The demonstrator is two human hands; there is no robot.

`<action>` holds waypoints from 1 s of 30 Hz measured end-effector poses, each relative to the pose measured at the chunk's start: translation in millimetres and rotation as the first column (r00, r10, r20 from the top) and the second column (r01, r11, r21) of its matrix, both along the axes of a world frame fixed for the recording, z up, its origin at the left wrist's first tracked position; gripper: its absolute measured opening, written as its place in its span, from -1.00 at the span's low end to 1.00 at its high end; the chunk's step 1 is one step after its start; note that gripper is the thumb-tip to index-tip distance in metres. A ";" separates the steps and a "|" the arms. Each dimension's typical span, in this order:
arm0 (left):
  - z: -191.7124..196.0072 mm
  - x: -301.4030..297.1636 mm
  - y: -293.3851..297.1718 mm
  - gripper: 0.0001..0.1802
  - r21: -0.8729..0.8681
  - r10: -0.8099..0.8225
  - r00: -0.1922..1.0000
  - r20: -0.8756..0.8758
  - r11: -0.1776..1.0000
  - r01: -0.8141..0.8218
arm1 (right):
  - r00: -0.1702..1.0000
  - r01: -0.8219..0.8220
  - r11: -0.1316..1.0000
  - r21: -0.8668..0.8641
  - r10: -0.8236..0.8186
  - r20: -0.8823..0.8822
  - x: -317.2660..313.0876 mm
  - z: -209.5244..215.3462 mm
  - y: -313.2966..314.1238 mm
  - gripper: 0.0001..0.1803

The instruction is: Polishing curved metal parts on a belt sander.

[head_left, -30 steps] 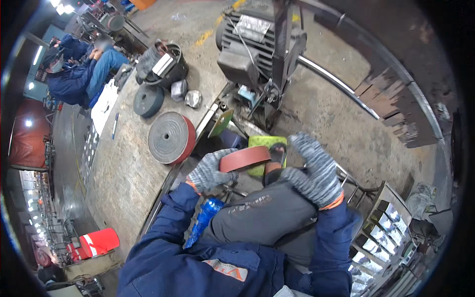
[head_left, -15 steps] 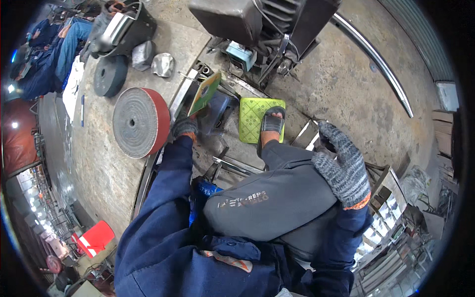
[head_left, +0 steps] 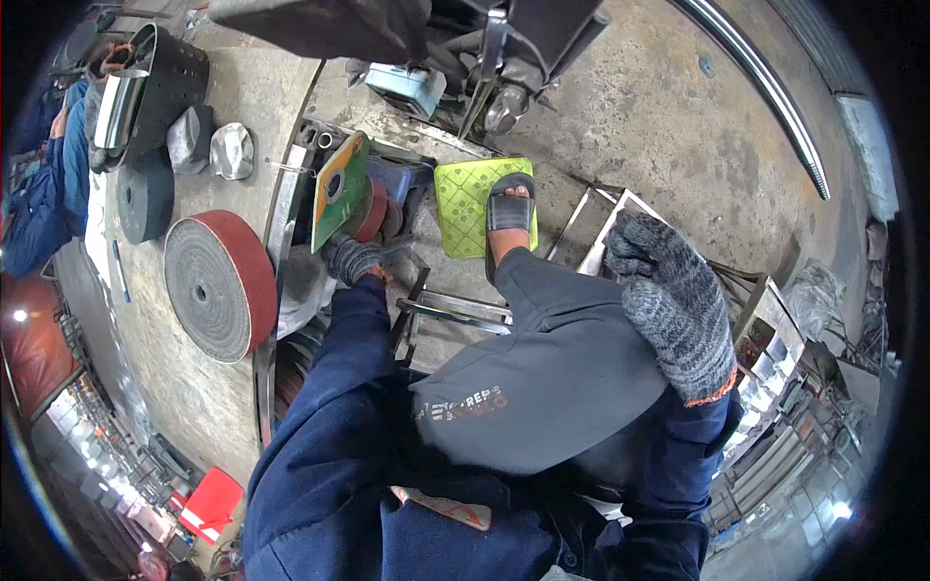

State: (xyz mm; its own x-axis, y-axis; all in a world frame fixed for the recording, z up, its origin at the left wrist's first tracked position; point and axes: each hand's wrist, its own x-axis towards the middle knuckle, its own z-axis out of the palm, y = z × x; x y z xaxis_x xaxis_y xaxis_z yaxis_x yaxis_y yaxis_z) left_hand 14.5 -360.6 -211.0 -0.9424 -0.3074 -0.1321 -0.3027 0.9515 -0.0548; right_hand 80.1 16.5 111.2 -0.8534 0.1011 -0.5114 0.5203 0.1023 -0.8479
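My left hand (head_left: pixel 351 258), in a grey knit glove, reaches below the workbench edge. It is by the lower edge of a green and yellow square sleeve (head_left: pixel 341 192) with a round hole, which stands upright. Close by its fingers is a red-edged roll (head_left: pixel 370 213). The fingers are partly hidden and smeared, so their grip is unclear. My right hand (head_left: pixel 670 305), gloved alike, lies over my right knee. Its fingers are curled in and nothing shows in them.
A large red-sided abrasive roll (head_left: pixel 219 286), a dark wheel (head_left: pixel 145 197) and a black bin (head_left: pixel 170 87) stand on the workbench (head_left: pixel 184 407). My sandalled foot (head_left: pixel 510 215) is on a lime-green stool top (head_left: pixel 460 208). Metal frames (head_left: pixel 591 232) stand about my legs. A dark machine (head_left: pixel 329 29) is ahead.
The bench and its things have slid left in the view. The red-edged roll beside the sleeve has come into sight. The fingers of my right hand have curled in from a spread pose.
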 end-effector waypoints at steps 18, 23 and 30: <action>-135.2 52.6 10.9 -0.40 0.698 0.457 0.630 0.628 0.029 -0.716 | 0.999 0.029 0.998 -0.062 -0.031 -0.033 -3.1 -5.8 -1.6 -0.34; -46.1 31.2 -1.6 -0.42 0.589 0.476 0.372 0.797 -0.475 -0.654 | 0.984 -0.136 0.989 0.056 0.141 -0.109 -14.1 8.4 -12.2 -0.40; 156.2 20.4 39.5 -0.33 0.893 0.235 0.881 0.410 0.096 -0.441 | 0.918 -0.194 0.952 0.236 0.261 -0.299 -8.5 -1.5 -8.0 -0.55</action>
State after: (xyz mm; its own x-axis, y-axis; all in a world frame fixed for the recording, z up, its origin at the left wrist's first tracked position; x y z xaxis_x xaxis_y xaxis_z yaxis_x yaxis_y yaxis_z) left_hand 34.9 -321.1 -54.8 -0.7177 -0.1230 -0.6854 -0.6953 0.0728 0.7150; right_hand 71.6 8.5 109.7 -0.9799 -0.0459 -0.1940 0.1641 0.3675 -0.9155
